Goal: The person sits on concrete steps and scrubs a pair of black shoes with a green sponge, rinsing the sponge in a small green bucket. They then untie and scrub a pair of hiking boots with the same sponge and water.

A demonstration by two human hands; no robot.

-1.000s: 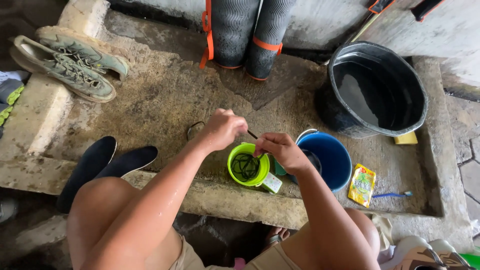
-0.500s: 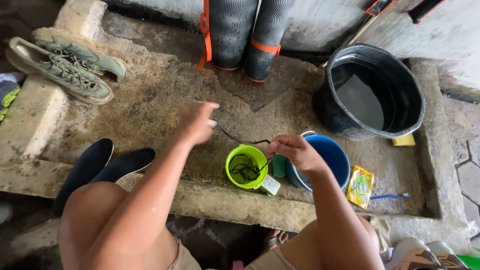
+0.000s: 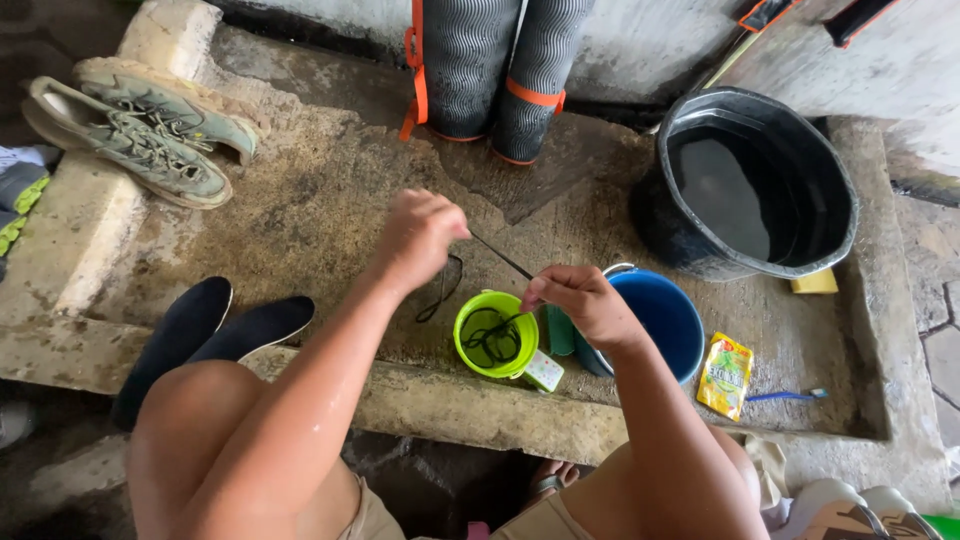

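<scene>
Since half a second ago the left hand [image 3: 420, 235] has closed up, pinching a dark shoelace [image 3: 498, 256] pulled taut. Right hand [image 3: 580, 300] grips its other end just above the green cup [image 3: 495, 335] (more lace coiled inside), left of the blue bucket [image 3: 655, 315]. Black tub [image 3: 760, 185] sits far right.
</scene>
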